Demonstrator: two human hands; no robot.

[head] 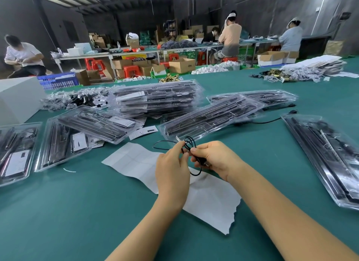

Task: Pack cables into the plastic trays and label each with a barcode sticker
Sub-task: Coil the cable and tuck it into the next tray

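While the green bench (77, 212) carries clear plastic trays (155, 99) stacked toward its far middle and spread singly to the left and right edges, probably to keep them within reach, a white backing sheet (134, 161) lies at the near middle. Above the sheet, the left hand (172, 169) and right hand (212, 159) meet, fingers of both pinched on a thin black cable (189, 144). They hold it in small loops, apparently coiling it to fit a tray.
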